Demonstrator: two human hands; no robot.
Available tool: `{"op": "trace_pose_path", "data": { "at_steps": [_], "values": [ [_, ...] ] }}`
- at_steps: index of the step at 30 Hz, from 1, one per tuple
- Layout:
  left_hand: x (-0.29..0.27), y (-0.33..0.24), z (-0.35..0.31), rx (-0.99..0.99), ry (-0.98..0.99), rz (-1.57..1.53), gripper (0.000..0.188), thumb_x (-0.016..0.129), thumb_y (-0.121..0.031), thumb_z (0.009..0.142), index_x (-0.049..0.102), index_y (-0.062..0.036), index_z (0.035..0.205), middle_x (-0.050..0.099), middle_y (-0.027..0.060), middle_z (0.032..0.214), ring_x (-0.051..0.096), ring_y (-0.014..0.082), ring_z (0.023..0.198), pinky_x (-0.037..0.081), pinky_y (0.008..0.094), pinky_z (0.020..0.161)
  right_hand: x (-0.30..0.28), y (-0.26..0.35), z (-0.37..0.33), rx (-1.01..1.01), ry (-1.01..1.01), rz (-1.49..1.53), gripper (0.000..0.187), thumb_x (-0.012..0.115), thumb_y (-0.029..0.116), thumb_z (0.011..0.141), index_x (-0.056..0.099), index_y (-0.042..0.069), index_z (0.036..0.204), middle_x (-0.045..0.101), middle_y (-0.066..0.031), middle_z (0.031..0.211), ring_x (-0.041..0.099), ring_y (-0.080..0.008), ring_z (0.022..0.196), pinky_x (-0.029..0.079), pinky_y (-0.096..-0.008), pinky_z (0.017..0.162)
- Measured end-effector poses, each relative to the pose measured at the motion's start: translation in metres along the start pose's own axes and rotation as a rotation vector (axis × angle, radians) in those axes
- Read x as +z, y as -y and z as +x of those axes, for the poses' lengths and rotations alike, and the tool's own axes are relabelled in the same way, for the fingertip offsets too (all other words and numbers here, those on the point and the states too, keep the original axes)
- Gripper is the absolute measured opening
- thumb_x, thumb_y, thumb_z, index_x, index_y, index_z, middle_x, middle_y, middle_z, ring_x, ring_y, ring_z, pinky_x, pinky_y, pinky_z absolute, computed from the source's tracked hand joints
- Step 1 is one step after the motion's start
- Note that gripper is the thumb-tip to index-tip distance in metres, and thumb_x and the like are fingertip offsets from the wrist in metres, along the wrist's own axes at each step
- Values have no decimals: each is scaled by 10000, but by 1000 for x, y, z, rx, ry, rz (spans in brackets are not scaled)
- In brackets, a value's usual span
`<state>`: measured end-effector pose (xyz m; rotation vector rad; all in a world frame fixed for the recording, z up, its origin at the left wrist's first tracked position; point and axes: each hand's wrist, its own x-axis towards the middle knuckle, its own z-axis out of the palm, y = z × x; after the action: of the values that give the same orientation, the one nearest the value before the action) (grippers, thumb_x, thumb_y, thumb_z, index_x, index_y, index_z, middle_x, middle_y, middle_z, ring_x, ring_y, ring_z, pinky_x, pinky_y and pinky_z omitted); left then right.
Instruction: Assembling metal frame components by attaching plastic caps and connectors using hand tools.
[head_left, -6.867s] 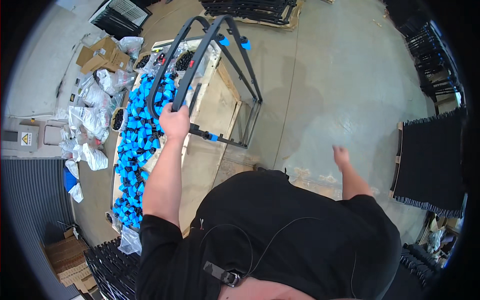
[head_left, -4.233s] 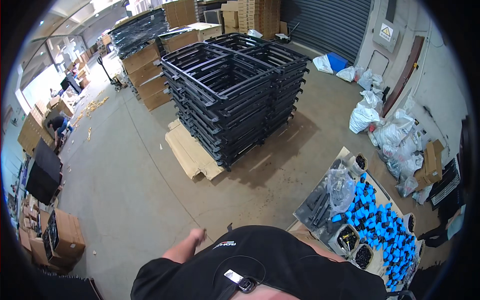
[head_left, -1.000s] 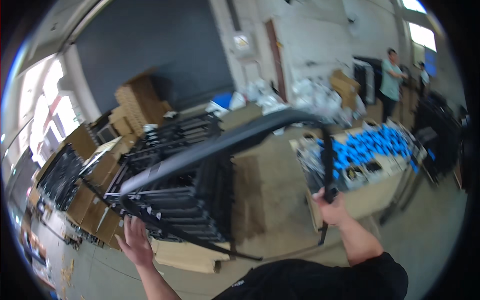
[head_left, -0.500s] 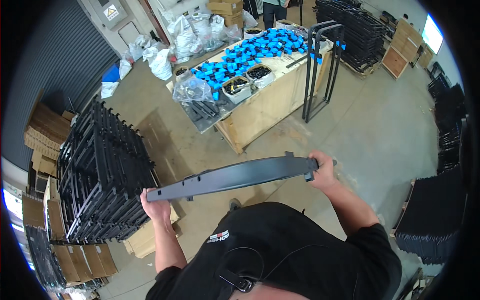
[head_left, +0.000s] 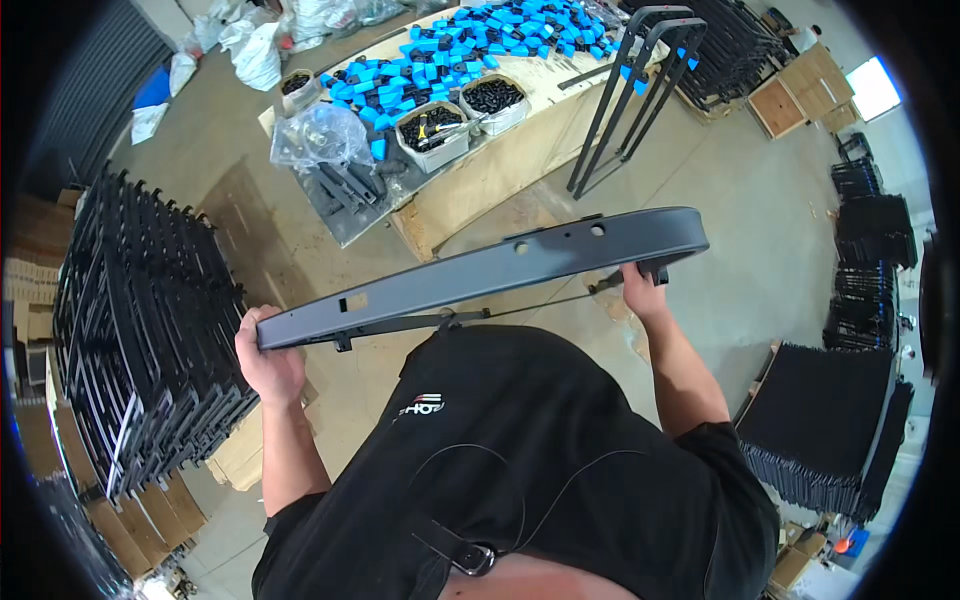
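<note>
Lengthwise, the frame (head_left: 450,279) slants up rightward, left hand (head_left: 270,368) and right hand (head_left: 645,293) clasping it.

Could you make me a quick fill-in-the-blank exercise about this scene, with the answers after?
1. The dark metal frame is held by the left hand and the right hand, its rounded end nearer the ____ one.
2. The plastic pieces heaped on the workbench are black and ____.
3. The small parts filling the near tubs are mostly ____.
4. The large clear plastic bag rests toward the workbench's ____ end, as the person sees it.

Answers: right; blue; black; left.
</note>
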<state>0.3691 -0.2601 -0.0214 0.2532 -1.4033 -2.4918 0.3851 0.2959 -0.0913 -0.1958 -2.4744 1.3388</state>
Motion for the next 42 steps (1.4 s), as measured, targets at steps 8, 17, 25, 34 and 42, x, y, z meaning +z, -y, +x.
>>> {"op": "trace_pose_path", "data": {
  "at_steps": [8,17,25,34,42],
  "values": [
    [45,32,80,36,58,302,335,481,-296,957,501,-37,745,488,65,732,460,163,736,385,329,718,48,-49,128,29,175,-240,177,599,143,1024,666,-2,1099,695,-74,991,639,-208,958,511,-368,839],
    [124,77,114,92,-172,419,287,484,-211,961,531,-11,762,532,81,752,476,153,753,392,323,713,113,-143,279,-45,328,-152,311,587,258,1023,649,31,1225,694,-120,1194,628,-251,1151,492,-383,969],
    [180,157,139,347,-319,1056,306,499,-175,980,545,-21,719,524,25,727,449,110,698,359,282,658,163,-235,391,265,639,-14,462,587,459,990,694,54,1184,718,-119,1186,641,-314,1182,489,-424,994],
    [200,172,172,298,-412,1143,386,472,-269,1012,583,14,775,549,72,767,502,152,754,394,299,705,157,-263,432,98,646,-429,786,709,567,852,578,-35,1340,640,-256,1308,584,-389,1270,448,-434,1091],
    [239,156,226,370,-828,934,203,658,-180,976,648,10,1048,644,43,970,578,118,878,473,265,798,73,-198,504,-104,276,132,413,706,303,931,669,-63,1118,736,-191,1001,704,-260,926,534,-357,853]
  ]
}}
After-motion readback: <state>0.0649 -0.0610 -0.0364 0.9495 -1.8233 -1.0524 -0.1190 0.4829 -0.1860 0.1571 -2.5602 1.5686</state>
